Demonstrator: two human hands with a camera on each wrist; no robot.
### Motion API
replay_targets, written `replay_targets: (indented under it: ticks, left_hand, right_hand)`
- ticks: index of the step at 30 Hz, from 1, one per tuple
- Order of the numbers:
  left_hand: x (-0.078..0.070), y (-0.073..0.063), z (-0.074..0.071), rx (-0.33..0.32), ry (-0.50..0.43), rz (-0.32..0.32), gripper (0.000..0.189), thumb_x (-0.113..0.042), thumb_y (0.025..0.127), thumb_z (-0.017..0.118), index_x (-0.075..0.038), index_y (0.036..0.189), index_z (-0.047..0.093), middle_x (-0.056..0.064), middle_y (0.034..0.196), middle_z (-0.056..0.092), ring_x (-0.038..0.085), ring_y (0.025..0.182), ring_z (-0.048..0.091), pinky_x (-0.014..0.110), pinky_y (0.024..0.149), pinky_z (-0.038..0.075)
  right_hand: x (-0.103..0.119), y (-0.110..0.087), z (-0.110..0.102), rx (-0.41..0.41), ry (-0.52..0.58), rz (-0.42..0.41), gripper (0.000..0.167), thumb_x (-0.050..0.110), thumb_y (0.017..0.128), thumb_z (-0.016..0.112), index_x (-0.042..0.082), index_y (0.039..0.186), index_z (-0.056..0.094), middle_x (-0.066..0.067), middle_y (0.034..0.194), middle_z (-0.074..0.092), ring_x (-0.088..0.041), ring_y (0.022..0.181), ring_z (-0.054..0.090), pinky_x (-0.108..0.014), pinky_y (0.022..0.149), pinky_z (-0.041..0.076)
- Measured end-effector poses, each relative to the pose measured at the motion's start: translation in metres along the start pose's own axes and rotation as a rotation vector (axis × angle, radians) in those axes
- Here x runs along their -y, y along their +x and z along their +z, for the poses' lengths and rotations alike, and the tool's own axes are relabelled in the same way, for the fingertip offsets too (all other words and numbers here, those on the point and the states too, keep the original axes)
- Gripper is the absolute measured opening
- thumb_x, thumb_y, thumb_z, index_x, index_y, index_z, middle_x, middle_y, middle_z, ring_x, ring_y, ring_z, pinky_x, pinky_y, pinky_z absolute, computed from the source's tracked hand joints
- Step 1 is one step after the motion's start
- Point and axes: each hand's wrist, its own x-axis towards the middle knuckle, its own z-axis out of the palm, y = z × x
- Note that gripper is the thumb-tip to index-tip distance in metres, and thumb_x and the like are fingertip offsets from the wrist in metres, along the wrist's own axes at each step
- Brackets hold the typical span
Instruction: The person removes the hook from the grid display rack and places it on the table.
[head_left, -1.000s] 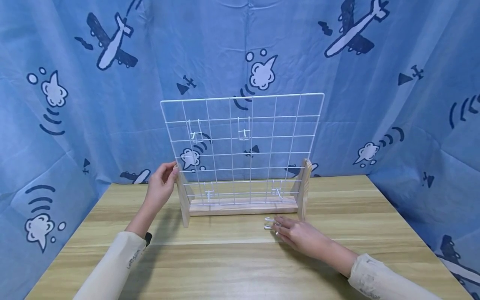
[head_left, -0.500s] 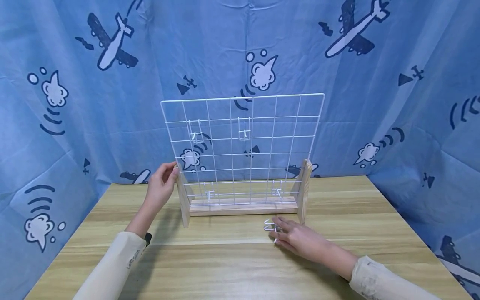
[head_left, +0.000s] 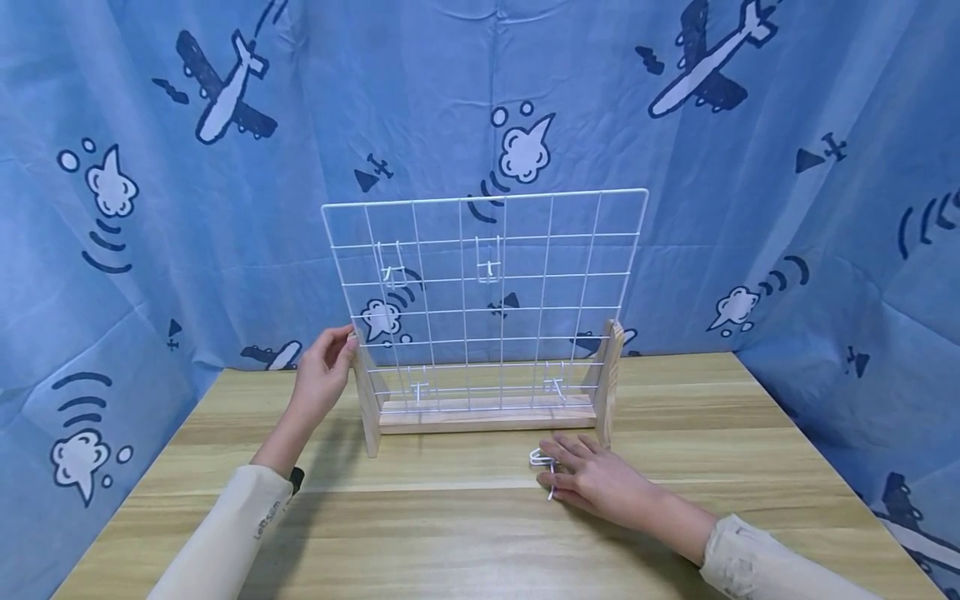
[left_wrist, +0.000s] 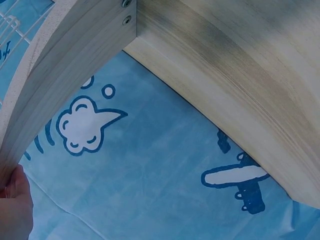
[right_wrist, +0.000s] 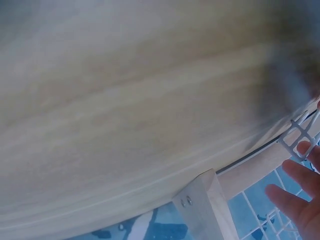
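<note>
In the head view, a white wire grid panel (head_left: 483, 197) stands upright in a pale wooden stand (head_left: 487, 422). My left hand (head_left: 321, 365) grips the top of the stand's left side post (head_left: 366, 408) between thumb and fingers. Low in front of the stand's right end, my right hand (head_left: 592, 483) holds a white wire hook (head_left: 540, 457) with its fingertips, just above or on the table; I cannot tell which. The right wrist view shows that hook's crossed wires (right_wrist: 300, 131) at spread fingers (right_wrist: 290, 200). Part of the hook is hidden behind the hand.
Two white hooks hang high on the grid, the left hook (head_left: 390, 275) and the middle hook (head_left: 489, 269). Two more hang low, a left one (head_left: 418, 390) and a right one (head_left: 555, 385). A blue patterned curtain (head_left: 420, 100) surrounds the wooden table (head_left: 420, 533).
The hook in my right hand has turned, its straight prong swinging down toward the front. The right hand shifts only slightly; the left hand stays on the post.
</note>
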Motion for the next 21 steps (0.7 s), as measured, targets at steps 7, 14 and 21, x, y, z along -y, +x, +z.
replay_targets:
  ticks: [7, 14, 21]
  left_hand:
    - [0.001, 0.001, 0.001, -0.008, 0.011, -0.007, 0.033, -0.014, 0.102, 0.048, 0.003, 0.131, 0.05, 0.021, 0.125, 0.057, 0.03, 0.118, 0.055, 0.038, 0.099, 0.046]
    - [0.003, 0.001, 0.0, -0.01, 0.018, 0.01, 0.033, -0.014, 0.102, 0.049, 0.002, 0.13, 0.05, 0.021, 0.124, 0.057, 0.03, 0.117, 0.055, 0.039, 0.099, 0.047]
    - [0.002, 0.001, -0.001, 0.002, -0.008, 0.023, 0.034, -0.014, 0.102, 0.048, 0.005, 0.131, 0.05, 0.023, 0.126, 0.057, 0.031, 0.119, 0.054, 0.039, 0.1, 0.045]
  right_hand:
    - [0.0, 0.0, -0.002, -0.037, 0.001, -0.015, 0.037, 0.027, 0.081, 0.076, 0.015, 0.115, 0.071, -0.019, 0.125, 0.061, -0.04, 0.111, 0.059, -0.055, 0.088, 0.051]
    - [0.0, 0.001, -0.01, -0.119, -0.008, 0.002, 0.045, 0.032, 0.082, 0.074, 0.008, 0.119, 0.068, -0.018, 0.124, 0.063, -0.035, 0.114, 0.059, -0.051, 0.093, 0.049]
    - [0.0, 0.005, -0.019, -0.182, 0.02, 0.072, 0.048, 0.031, 0.089, 0.067, 0.007, 0.13, 0.06, -0.017, 0.131, 0.058, -0.034, 0.12, 0.054, -0.052, 0.1, 0.044]
